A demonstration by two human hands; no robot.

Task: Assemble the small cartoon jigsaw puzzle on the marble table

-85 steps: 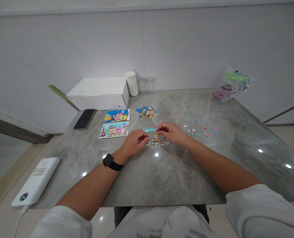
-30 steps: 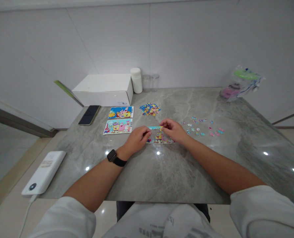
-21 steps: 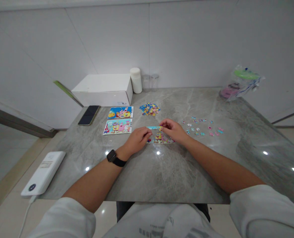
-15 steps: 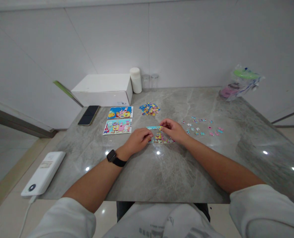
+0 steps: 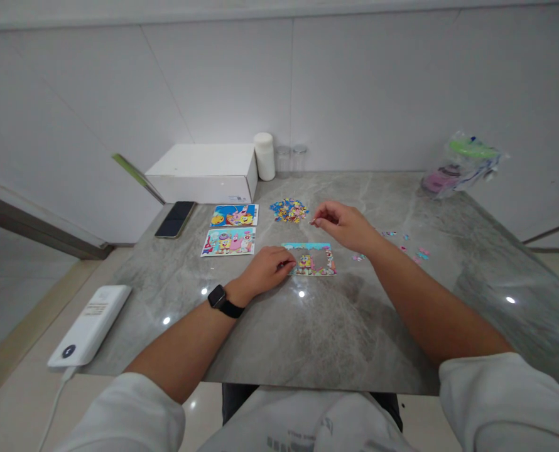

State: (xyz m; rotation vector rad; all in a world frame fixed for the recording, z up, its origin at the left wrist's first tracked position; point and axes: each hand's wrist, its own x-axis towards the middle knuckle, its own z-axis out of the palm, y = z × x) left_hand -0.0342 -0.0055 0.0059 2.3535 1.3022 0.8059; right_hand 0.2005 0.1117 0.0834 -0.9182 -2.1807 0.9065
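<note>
A partly assembled jigsaw puzzle [image 5: 324,271] lies on the table in front of me, with a gap inside its frame of pieces. My left hand [image 5: 271,267], wearing a black watch, is closed at the puzzle's left edge and covers that end. Raised above the puzzle's upper right, my right hand [image 5: 341,223] pinches a small puzzle piece [image 5: 312,222] between thumb and fingers. Beyond it is a pile of mixed puzzle pieces [image 5: 289,211]. Loose pieces [image 5: 421,253] are scattered to the right, some hidden by my right forearm.
Two picture cards [image 5: 228,242] lie left of the puzzle, near a phone [image 5: 176,219]. Behind them are a white box [image 5: 199,188], a white bottle [image 5: 264,157] and two glass jars [image 5: 299,162]. A plastic bag [image 5: 463,164] sits back right; a power bank [image 5: 91,325] lies front left.
My right hand has lifted off the puzzle's top edge and moved up and away, a small piece in its fingertips. My left hand stays at the left edge. The view has shifted slightly.
</note>
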